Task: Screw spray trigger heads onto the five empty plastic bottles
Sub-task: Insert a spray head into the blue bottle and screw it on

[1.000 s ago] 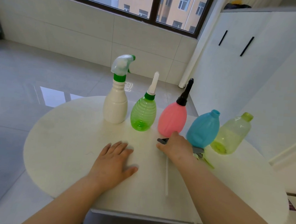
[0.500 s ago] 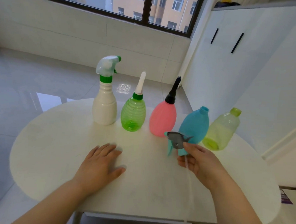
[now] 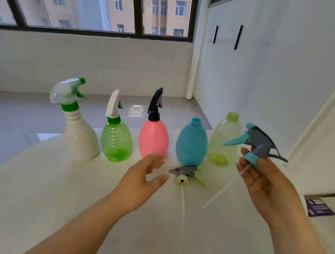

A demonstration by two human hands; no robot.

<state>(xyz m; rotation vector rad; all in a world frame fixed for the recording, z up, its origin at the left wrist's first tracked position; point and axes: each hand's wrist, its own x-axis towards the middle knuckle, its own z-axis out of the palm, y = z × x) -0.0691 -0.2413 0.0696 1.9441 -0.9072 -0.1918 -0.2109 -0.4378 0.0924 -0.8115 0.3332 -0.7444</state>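
Several bottles stand in a row on the white round table (image 3: 46, 189). The white bottle (image 3: 81, 137), the green bottle (image 3: 116, 142) and the pink bottle (image 3: 153, 139) each carry a trigger head. The blue bottle (image 3: 191, 144) and the yellow-green bottle (image 3: 224, 138) have bare necks. My right hand (image 3: 263, 183) holds a grey and teal trigger head (image 3: 257, 145) up in the air to the right of the yellow-green bottle, its dip tube hanging down-left. My left hand (image 3: 142, 181) hovers open in front of the pink bottle. A grey and lime trigger head (image 3: 186, 173) lies on the table before the blue bottle.
A window and tiled wall lie behind the table, with grey floor tiles below. White cabinets with black handles (image 3: 238, 37) stand at the right. A dark leaflet (image 3: 319, 208) lies on the floor to the right of the table.
My right hand has lifted the teal trigger head up and to the right. My left hand has risen off the table and moved toward the bottles. The camera has tilted up.
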